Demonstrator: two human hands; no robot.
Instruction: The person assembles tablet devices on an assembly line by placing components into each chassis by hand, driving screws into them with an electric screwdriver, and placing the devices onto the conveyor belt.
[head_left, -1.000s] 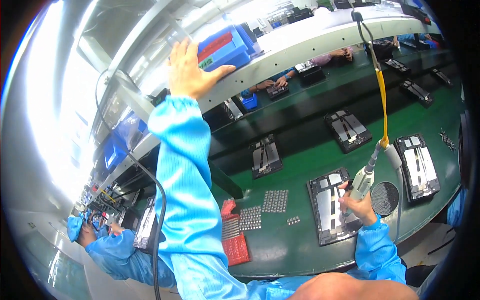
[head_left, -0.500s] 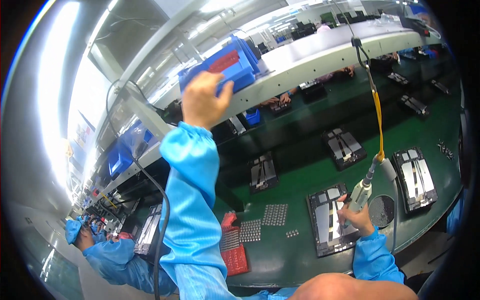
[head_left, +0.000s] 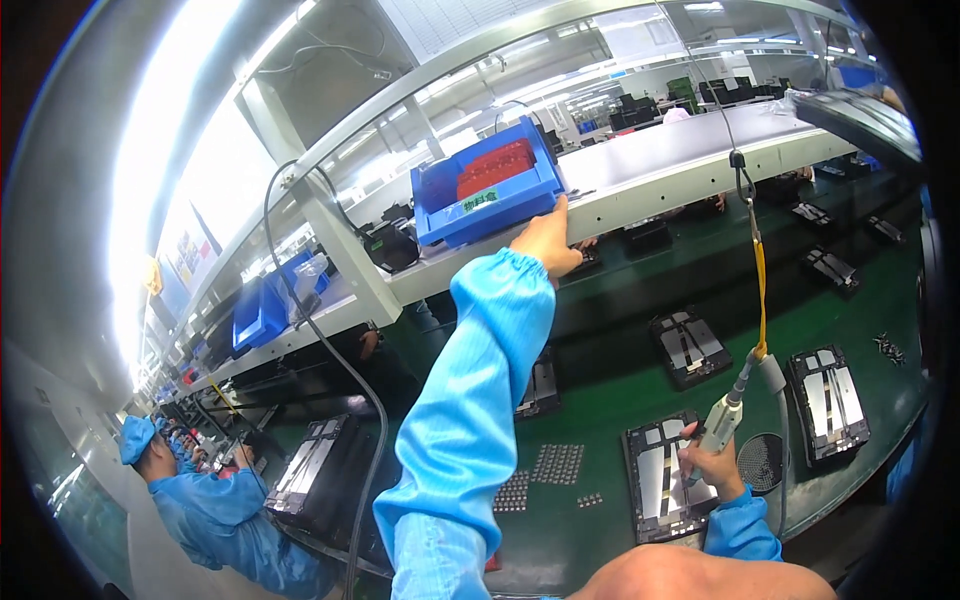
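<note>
My left hand (head_left: 548,243) is raised to the shelf edge, just below the right corner of a blue bin (head_left: 510,200). Its index finger and thumb are apart, and no object shows in it; the other fingers are partly hidden. Red packs (head_left: 497,168) lie inside the bin. Lower right, my right hand (head_left: 712,468) is closed around a pale electric screwdriver (head_left: 722,422), which hangs from a yellow strap (head_left: 760,290). The screwdriver is over an opened flat device (head_left: 652,470) with silver panels; its tip is hard to make out.
Similar devices (head_left: 830,400) lie around the green bench (head_left: 600,540). Small parts stand in grids (head_left: 558,464) left of the nearest device. A round dark mesh (head_left: 762,462) sits at right. A cable (head_left: 372,420) hangs at left, near a person in blue (head_left: 215,515).
My left hand has left the front of the blue bin and moved right, to the shelf edge beside its corner. The view has shifted; my right hand still holds the screwdriver over the device.
</note>
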